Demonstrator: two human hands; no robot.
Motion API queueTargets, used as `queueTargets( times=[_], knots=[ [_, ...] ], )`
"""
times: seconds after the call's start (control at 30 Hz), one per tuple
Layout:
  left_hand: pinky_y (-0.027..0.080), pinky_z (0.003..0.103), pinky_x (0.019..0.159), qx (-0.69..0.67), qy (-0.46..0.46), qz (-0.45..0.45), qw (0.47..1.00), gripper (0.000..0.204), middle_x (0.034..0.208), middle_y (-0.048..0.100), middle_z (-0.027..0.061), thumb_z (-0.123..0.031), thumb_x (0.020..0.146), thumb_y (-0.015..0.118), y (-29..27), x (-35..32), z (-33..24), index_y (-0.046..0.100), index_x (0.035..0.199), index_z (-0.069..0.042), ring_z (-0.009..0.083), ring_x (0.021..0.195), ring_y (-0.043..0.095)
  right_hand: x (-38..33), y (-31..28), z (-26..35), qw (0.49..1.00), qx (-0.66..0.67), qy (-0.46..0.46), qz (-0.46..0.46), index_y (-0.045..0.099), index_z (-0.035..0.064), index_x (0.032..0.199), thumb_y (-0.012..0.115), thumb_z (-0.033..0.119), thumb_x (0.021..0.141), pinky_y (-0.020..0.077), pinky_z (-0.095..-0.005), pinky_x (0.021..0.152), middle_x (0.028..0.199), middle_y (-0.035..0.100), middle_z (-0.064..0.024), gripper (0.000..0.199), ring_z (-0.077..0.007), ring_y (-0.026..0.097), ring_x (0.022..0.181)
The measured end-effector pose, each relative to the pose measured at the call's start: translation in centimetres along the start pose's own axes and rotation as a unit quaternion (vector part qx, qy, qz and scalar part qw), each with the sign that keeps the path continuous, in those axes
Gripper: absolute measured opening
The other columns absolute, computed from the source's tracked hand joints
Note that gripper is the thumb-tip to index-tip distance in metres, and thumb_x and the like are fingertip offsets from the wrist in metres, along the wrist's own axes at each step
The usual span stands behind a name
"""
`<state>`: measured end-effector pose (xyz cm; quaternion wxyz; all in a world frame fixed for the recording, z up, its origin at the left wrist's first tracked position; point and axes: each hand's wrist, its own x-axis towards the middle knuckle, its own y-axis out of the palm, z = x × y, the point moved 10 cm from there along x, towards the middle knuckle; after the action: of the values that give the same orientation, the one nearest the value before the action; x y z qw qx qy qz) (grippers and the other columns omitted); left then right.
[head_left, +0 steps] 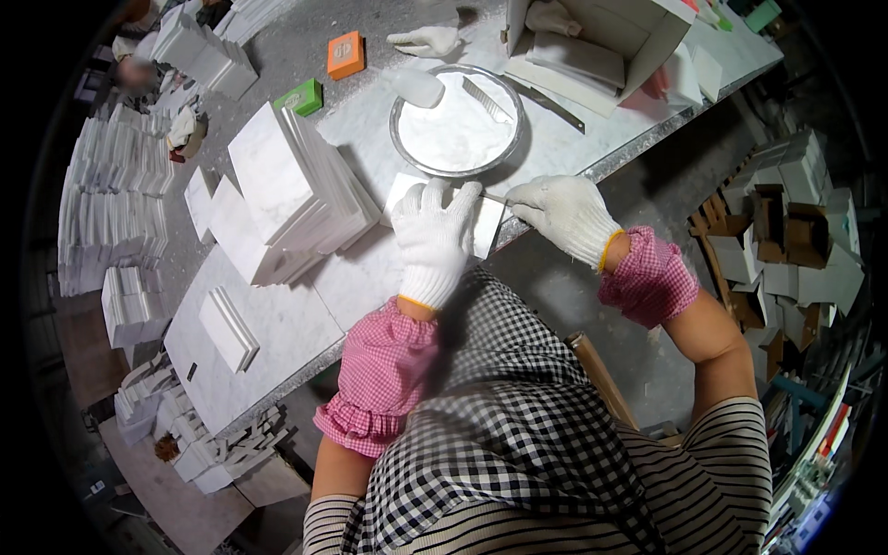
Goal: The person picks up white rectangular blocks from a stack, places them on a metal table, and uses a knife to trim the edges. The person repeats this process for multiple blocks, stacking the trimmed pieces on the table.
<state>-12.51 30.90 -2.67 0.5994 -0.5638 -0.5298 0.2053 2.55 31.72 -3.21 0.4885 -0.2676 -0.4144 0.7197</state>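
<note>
My left hand (432,231), in a white knit glove, lies with its fingers spread on a small white tile (487,228) at the table's near edge. In a matching glove, my right hand (566,217) is closed around a thin, dark metal tool (497,199). The tool's tip reaches toward my left fingertips, which partly hide it. Just beyond the tile stands a round metal basin (398,148) of white powder or paste (453,134). A translucent scoop-like container (418,88) and a ridged strip (487,100) rest in it.
Left of my hands stand stacked marble-look tiles (277,176); a smaller tile stack (228,328) lies nearer. Beyond are a green box (301,97), an orange box (346,55) and a white glove (425,41). A dark blade (555,111) lies beside an open carton (647,46). Cartons (786,222) sit at right.
</note>
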Motion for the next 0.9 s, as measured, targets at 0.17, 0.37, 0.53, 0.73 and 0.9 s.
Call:
queueTargets(
  times=[0.17, 0.37, 0.53, 0.73, 0.9],
  knots=[
    [0.046, 0.047, 0.089, -0.013, -0.002, -0.025, 1.0, 0.036, 0.109, 0.066, 0.0085, -0.017, 0.083, 0.071, -0.5, -0.1, 0.0, 0.074, 0.118, -0.022, 0.0315, 0.102, 0.061, 0.2, -0.5, 0.5, 1.0, 0.011, -0.014, -0.014, 0.076, 0.0123, 0.106, 0.057, 0.025, 0.096, 0.054, -0.0472, 0.081, 0.098, 0.073, -0.015, 0.025, -0.0367, 0.069, 0.094],
    [0.047, 0.047, 0.087, -0.017, 0.01, -0.046, 0.999, 0.036, 0.107, 0.066, 0.0082, -0.017, 0.082, 0.072, -0.6, -0.2, 0.1, 0.075, 0.118, -0.019, 0.0308, 0.098, 0.061, 0.8, 0.0, 0.6, 1.0, 0.008, -0.012, -0.002, 0.077, 0.0133, 0.107, 0.054, 0.023, 0.096, 0.0541, -0.0497, 0.083, 0.099, 0.073, -0.0174, 0.027, -0.0387, 0.069, 0.095],
    [0.047, 0.047, 0.086, -0.019, 0.01, -0.039, 0.999, 0.034, 0.108, 0.065, 0.0092, -0.019, 0.084, 0.072, -0.4, -0.3, 0.1, 0.074, 0.118, -0.018, 0.0313, 0.099, 0.061, 0.8, 0.6, 0.6, 0.999, -0.034, 0.001, 0.007, 0.076, 0.013, 0.104, 0.054, 0.019, 0.094, 0.0552, -0.0505, 0.08, 0.095, 0.074, -0.0163, 0.025, -0.0389, 0.07, 0.091],
    [0.047, 0.048, 0.087, -0.022, 0.007, -0.016, 1.0, 0.035, 0.116, 0.063, 0.0115, -0.02, 0.086, 0.071, -0.1, -0.4, 0.1, 0.07, 0.121, -0.016, 0.033, 0.104, 0.06, 0.6, 0.6, 1.4, 0.995, -0.087, -0.034, -0.021, 0.076, 0.016, 0.104, 0.06, 0.019, 0.094, 0.0538, -0.047, 0.074, 0.088, 0.071, -0.0122, 0.019, -0.0355, 0.068, 0.084],
    [0.047, 0.047, 0.086, -0.015, 0.012, -0.056, 0.998, 0.029, 0.107, 0.067, 0.0079, -0.021, 0.085, 0.073, -0.9, -0.3, -0.1, 0.075, 0.114, -0.019, 0.0315, 0.098, 0.063, 0.5, 1.3, 1.7, 0.989, -0.141, -0.045, -0.014, 0.075, 0.0157, 0.103, 0.058, 0.017, 0.092, 0.0544, -0.047, 0.072, 0.085, 0.07, -0.0115, 0.02, -0.0355, 0.069, 0.083]
  ],
)
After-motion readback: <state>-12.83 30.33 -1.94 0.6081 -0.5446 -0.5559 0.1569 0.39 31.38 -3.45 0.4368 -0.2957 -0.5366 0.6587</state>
